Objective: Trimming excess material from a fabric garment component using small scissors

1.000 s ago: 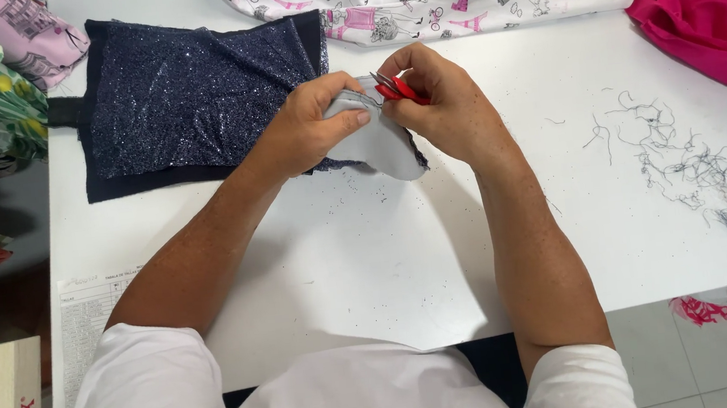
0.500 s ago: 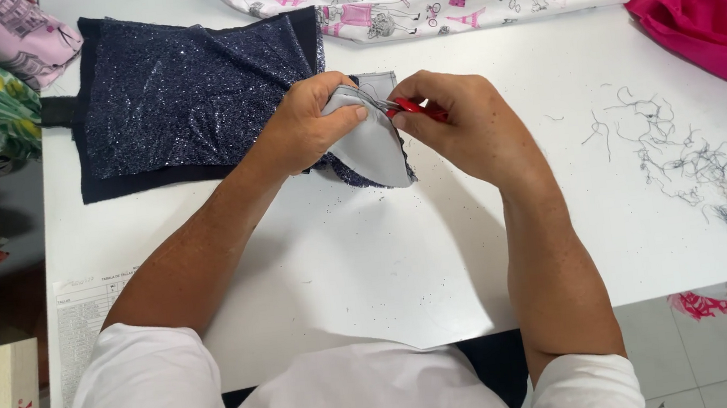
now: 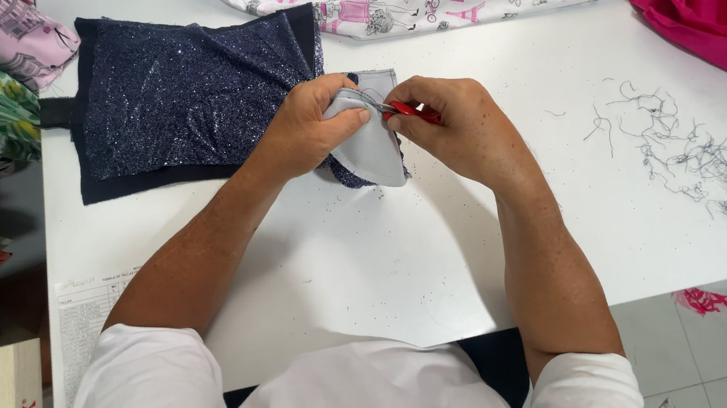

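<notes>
L hand [image 3: 307, 133] pinches grey lining [image 3: 373, 144] | R hand [image 3: 454, 127] w/ red snips [image 3: 412, 111]

Views: one only, worn on the person's head; nothing shared with a second view
Direction: looks steeply down over the white-sleeved shoulders and forearms onto the white table [image 3: 318, 281]; far edge of the table at the top of the frame
Nearness: close; left hand [image 3: 311, 128] and right hand [image 3: 454, 122] sit just above the middle
Edges: floor at lower right; cloth piles cut off at left, top and right
</notes>
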